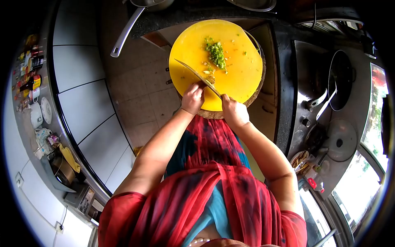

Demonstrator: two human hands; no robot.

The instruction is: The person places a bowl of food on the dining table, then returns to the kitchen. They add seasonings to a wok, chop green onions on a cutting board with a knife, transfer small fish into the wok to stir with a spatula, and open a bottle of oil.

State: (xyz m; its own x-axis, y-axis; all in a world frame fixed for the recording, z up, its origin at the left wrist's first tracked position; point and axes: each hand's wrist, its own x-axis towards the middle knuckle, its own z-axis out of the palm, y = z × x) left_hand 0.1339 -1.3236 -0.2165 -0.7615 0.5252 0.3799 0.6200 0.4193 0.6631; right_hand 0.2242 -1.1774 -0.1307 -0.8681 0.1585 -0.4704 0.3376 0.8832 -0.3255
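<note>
And here the knife (200, 77) is gripped by its handle in the right hand (235, 111), closed at the board's (242, 61) near edge, the blade slanted towards the left edge. The left hand (193, 98) is held beside the blade, fingers bent; whether anything is pinched there cannot be told. Beyond the blade, the chopped greens (216, 54) are heaped between the board's centre and far edge, with pale bits (206, 72) scattered nearer the knife.

A close call for the fingertips, this: they are best tucked back, with the blade guided by the knuckles. The grip should be firm but unforced, and the strokes short and even. The heap is best left apart from the edge (loose shreds cling so easily). With work done this near the rim, bits could be dropped over the block (212, 114); more room would be gained towards the centre.
</note>
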